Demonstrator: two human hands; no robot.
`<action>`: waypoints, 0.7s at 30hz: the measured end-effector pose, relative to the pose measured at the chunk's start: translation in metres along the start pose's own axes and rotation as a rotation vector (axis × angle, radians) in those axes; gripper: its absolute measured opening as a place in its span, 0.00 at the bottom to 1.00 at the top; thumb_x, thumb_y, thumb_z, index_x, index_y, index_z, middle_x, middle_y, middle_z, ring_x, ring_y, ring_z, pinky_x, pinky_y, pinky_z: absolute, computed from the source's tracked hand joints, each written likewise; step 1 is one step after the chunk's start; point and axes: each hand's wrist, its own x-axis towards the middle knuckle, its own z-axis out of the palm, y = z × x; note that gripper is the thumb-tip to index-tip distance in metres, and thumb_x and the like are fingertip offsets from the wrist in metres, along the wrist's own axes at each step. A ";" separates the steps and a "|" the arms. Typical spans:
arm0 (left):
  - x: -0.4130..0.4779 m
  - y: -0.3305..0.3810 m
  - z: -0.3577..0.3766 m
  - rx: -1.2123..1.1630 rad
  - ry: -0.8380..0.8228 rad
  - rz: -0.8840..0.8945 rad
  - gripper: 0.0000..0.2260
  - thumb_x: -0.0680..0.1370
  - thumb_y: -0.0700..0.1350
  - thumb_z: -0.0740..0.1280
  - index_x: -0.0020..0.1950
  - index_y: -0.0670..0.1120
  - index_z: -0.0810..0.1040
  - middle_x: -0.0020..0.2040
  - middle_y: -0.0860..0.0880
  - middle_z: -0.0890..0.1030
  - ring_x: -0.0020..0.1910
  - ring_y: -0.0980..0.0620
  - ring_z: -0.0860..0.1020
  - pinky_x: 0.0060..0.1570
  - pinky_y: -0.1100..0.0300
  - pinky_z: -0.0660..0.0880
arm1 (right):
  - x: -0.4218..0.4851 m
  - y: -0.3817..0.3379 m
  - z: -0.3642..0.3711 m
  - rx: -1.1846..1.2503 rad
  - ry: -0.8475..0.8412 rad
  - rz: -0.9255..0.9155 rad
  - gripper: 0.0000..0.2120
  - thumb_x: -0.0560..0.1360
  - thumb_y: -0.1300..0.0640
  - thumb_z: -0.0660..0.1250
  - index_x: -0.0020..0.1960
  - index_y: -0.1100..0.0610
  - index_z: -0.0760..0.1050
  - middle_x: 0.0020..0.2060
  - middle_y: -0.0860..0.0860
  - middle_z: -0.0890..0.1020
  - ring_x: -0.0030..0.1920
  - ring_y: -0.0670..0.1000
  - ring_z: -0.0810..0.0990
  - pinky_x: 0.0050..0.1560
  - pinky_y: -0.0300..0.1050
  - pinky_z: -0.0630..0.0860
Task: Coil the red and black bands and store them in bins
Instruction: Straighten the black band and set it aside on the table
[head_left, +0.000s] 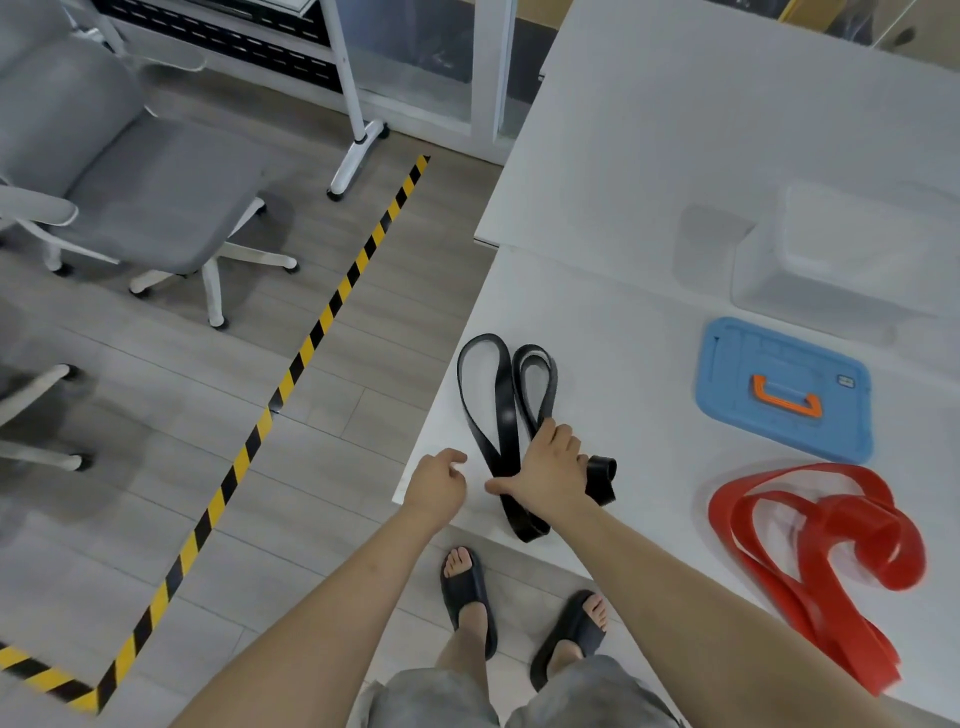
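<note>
A black band (501, 395) lies in long loops near the white table's left corner, one end rolled into a small coil (602, 475). My right hand (548, 478) lies spread on top of the band beside that coil, fingers straight and pressing it down. My left hand (439, 480) hovers at the table corner, just left of the band, fingers loosely curled and holding nothing. A red band (810, 545) lies in a loose tangled heap at the table's right front. A clear plastic bin (852, 270) stands at the back right.
A blue lid with an orange handle (784, 389) lies between the bin and the red band. The white table (649, 182) has its front edge close to my feet. Grey office chairs (130, 187) and yellow-black floor tape (311, 338) are to the left.
</note>
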 end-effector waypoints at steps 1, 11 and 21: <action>-0.001 0.000 0.000 -0.006 -0.008 -0.003 0.18 0.83 0.37 0.56 0.70 0.46 0.77 0.63 0.40 0.77 0.47 0.44 0.78 0.45 0.58 0.73 | -0.001 -0.001 0.004 0.005 0.008 -0.007 0.52 0.62 0.36 0.79 0.72 0.62 0.59 0.63 0.58 0.69 0.60 0.60 0.73 0.59 0.52 0.75; -0.014 0.012 -0.009 -0.079 -0.025 -0.026 0.17 0.83 0.38 0.56 0.68 0.46 0.77 0.60 0.40 0.78 0.42 0.46 0.77 0.38 0.59 0.71 | 0.001 0.032 -0.028 0.407 -0.055 0.066 0.26 0.73 0.64 0.71 0.68 0.62 0.66 0.51 0.58 0.79 0.47 0.58 0.79 0.44 0.49 0.77; -0.081 0.115 -0.003 -0.056 0.311 0.473 0.18 0.83 0.38 0.62 0.73 0.45 0.72 0.67 0.44 0.72 0.68 0.45 0.70 0.64 0.59 0.66 | -0.083 0.126 -0.130 0.640 0.205 -0.015 0.21 0.73 0.57 0.72 0.65 0.53 0.74 0.48 0.50 0.85 0.49 0.55 0.83 0.50 0.50 0.80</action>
